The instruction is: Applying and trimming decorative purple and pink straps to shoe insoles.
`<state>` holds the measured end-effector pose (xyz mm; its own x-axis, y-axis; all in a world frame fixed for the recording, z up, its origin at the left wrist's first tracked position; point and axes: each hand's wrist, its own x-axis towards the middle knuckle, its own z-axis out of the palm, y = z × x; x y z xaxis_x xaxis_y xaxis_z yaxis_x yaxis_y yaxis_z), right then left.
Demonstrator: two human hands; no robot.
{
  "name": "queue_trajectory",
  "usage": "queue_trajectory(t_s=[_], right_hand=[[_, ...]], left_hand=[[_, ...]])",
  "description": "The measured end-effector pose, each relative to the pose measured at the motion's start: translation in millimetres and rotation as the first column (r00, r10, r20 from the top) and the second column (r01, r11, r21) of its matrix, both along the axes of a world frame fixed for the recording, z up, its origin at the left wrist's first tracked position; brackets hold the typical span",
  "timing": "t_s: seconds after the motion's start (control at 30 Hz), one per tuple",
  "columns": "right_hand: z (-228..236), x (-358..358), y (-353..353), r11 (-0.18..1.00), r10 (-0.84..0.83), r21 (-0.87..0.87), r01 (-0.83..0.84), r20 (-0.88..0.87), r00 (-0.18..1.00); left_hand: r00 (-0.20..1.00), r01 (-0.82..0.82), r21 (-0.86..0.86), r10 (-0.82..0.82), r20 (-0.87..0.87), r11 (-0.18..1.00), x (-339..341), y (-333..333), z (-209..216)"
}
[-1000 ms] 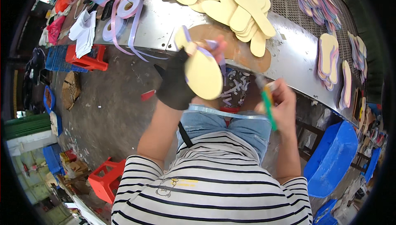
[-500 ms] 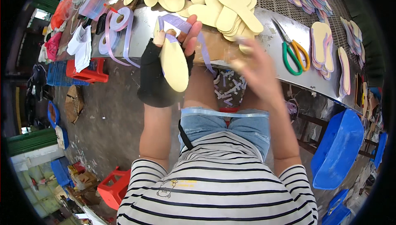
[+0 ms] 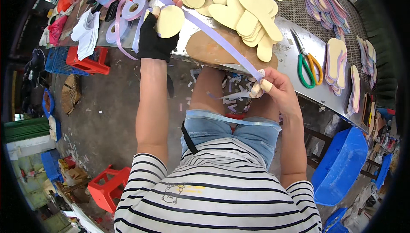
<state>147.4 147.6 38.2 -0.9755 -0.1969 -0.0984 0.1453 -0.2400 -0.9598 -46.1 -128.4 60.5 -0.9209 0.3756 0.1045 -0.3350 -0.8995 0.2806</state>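
Head view: I see the counter [image 3: 285, 30] across the front, a blue tub [image 3: 341, 169] near its right end and a heap of cream insoles [image 3: 252, 15] crowding close ahead. The gloved left hand [image 3: 156, 40] is clamped on a single insole [image 3: 170, 21] by the counter's near edge; the right hand [image 3: 275, 87] pinches a lilac ribbon [image 3: 222, 41]. Scissors [image 3: 303, 54] lie right of the heap. Half a second ago the ribbon dangles; now I see it stretched between both hands.

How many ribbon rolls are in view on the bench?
2: both on the left of the bench, an upper roll and, nearer the front edge, a lower roll. Others may be hidden.
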Motion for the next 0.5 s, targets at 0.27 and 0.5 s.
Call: queue_trajectory(t_s=[0.27, 0.5], right_hand=[[13, 28, -7, 0.49, 0.212, 0.871, -0.031, -0.085, 0.974], [64, -9, -34, 0.929, -0.259, 0.232, 0.288, -0.145, 0.955]], left_hand=[[0.986, -0.164, -0.656, 0.109, -0.124, 0.737, 47, 18, -1], [0.981, -0.191, -0.763, 0.097, -0.167, 0.618, 122, 75, 31]])
